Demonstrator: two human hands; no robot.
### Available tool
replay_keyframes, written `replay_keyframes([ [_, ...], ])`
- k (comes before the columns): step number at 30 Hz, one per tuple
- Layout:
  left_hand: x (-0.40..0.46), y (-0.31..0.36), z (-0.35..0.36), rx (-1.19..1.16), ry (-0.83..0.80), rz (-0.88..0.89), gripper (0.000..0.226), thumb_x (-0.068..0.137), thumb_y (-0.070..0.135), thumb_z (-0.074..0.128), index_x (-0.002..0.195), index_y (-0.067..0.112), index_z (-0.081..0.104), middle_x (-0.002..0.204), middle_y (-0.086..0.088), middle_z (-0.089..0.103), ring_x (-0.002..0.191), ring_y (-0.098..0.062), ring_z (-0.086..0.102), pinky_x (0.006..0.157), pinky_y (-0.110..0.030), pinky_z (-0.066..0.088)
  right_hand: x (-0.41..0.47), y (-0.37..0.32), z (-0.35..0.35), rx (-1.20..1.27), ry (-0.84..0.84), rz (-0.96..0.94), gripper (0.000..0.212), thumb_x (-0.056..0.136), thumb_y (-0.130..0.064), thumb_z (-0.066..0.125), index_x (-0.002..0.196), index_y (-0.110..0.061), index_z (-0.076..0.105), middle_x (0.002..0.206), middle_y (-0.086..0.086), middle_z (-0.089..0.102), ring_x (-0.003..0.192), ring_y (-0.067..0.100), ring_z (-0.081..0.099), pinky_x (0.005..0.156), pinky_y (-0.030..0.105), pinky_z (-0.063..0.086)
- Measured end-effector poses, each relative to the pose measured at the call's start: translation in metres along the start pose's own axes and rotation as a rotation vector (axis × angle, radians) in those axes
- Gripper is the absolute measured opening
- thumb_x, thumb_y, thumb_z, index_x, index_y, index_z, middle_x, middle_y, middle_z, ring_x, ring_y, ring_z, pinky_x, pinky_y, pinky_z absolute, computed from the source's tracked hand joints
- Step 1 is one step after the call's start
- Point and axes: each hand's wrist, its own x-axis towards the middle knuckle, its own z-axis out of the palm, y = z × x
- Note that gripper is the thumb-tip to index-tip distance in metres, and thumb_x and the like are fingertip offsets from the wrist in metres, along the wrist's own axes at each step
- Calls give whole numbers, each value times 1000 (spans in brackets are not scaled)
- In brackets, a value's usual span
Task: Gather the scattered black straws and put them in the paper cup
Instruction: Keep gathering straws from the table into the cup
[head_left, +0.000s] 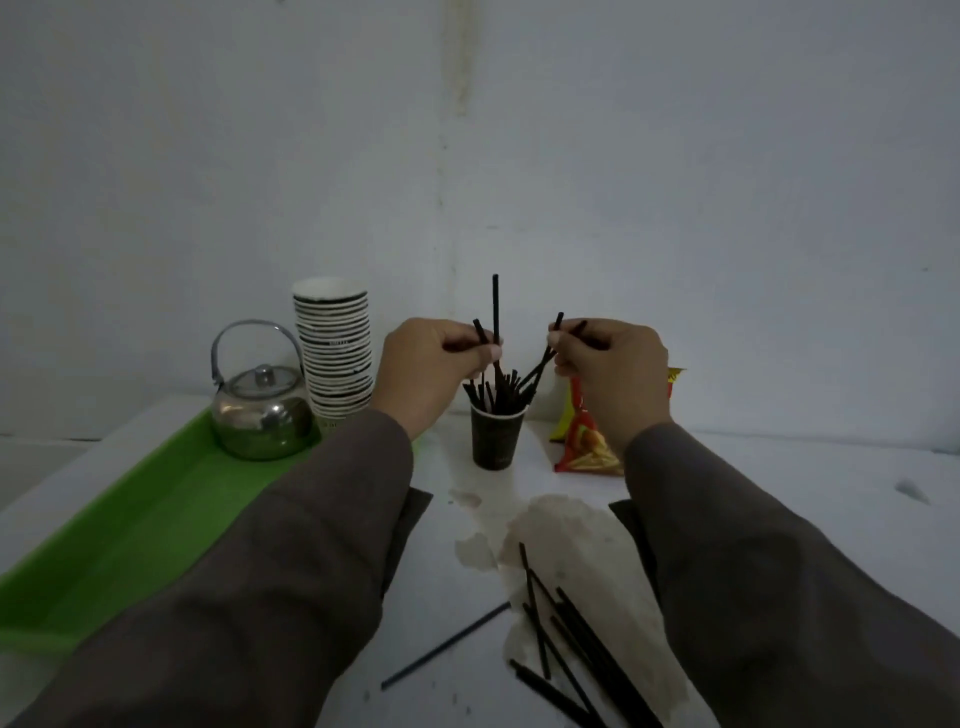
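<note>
A dark paper cup (496, 437) stands on the white table, with several black straws (498, 391) sticking out of it. My left hand (434, 366) hovers just above the cup's left side and pinches black straws, one pointing straight up (495, 306). My right hand (613, 364) is above the cup's right side and pinches black straws (543, 364) that slant down into the cup. Several more black straws (563, 649) lie scattered on the table near me, and one (447, 644) lies apart to their left.
A green tray (130, 525) at the left holds a steel kettle (262, 410) and a tall stack of paper cups (336, 353). A red and yellow snack bag (587, 441) lies right of the cup. Brown stains (566, 530) mark the table. A white wall stands close behind.
</note>
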Motion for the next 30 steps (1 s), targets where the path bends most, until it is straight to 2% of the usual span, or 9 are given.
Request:
replay_keyframes([
  [4, 30, -8, 5, 105, 34, 46, 15, 75, 16, 74, 90, 12, 74, 73, 1, 70, 63, -3, 61, 73, -20, 52, 27, 6, 22, -44, 47, 0, 17, 83, -17, 65, 96, -7, 70, 76, 7, 69, 59, 12, 62, 67, 21, 54],
  [7, 41, -19, 12, 184, -12, 62, 15, 76, 18, 73, 90, 13, 74, 82, -3, 73, 72, -5, 64, 75, -15, 49, 41, 17, 36, -103, 13, 57, 17, 83, -16, 65, 95, -6, 70, 71, 7, 66, 54, 12, 59, 58, 17, 51],
  [9, 47, -26, 17, 253, -54, 58, 15, 77, 19, 72, 90, 13, 74, 89, -4, 73, 83, -11, 65, 78, -21, 49, 47, 26, 44, -140, -18, 88, 15, 82, -15, 65, 91, -4, 71, 69, 9, 66, 56, 16, 60, 61, 27, 56],
  [11, 52, -33, 21, 322, -95, 54, 15, 78, 21, 71, 90, 13, 74, 90, -5, 72, 83, -14, 62, 76, -24, 46, 53, 34, 50, -169, -37, 102, 13, 81, -15, 66, 86, -4, 72, 69, 10, 67, 64, 23, 65, 73, 41, 58],
  [13, 57, -39, 26, 353, -126, 52, 15, 79, 21, 69, 91, 13, 73, 89, -5, 71, 79, -13, 57, 69, -22, 41, 57, 41, 54, -185, -49, 106, 13, 81, -16, 66, 85, -5, 72, 72, 11, 68, 71, 27, 66, 77, 43, 56],
  [18, 60, -52, 36, 409, -174, 13, 13, 79, 21, 69, 88, 12, 72, 84, -4, 68, 75, -14, 56, 66, -22, 39, 56, 55, 60, -237, -107, 117, 15, 81, -15, 66, 88, -3, 72, 88, 14, 72, 75, 21, 62, 72, 31, 51],
  [21, 59, -63, 41, 498, -212, -21, 10, 76, 22, 70, 83, 14, 71, 84, -5, 70, 79, -20, 62, 69, -30, 49, 51, 63, 63, -292, -192, 126, 14, 82, -13, 65, 89, -2, 71, 91, 15, 71, 77, 18, 61, 68, 26, 46],
  [26, 56, -66, 39, 677, -201, 3, 15, 76, 25, 70, 89, 18, 71, 89, -2, 73, 87, -24, 62, 83, -39, 48, 46, 65, 61, -286, -252, 88, 31, 84, -11, 63, 115, -7, 61, 110, 14, 67, 91, 17, 60, 75, 18, 43],
  [30, 58, -66, 38, 697, -232, 14, 20, 80, 20, 65, 98, 23, 71, 96, -1, 73, 92, -25, 61, 88, -40, 45, 49, 62, 56, -282, -275, 13, 49, 87, -6, 57, 133, -20, 46, 116, 5, 63, 81, 7, 53, 64, 1, 38],
])
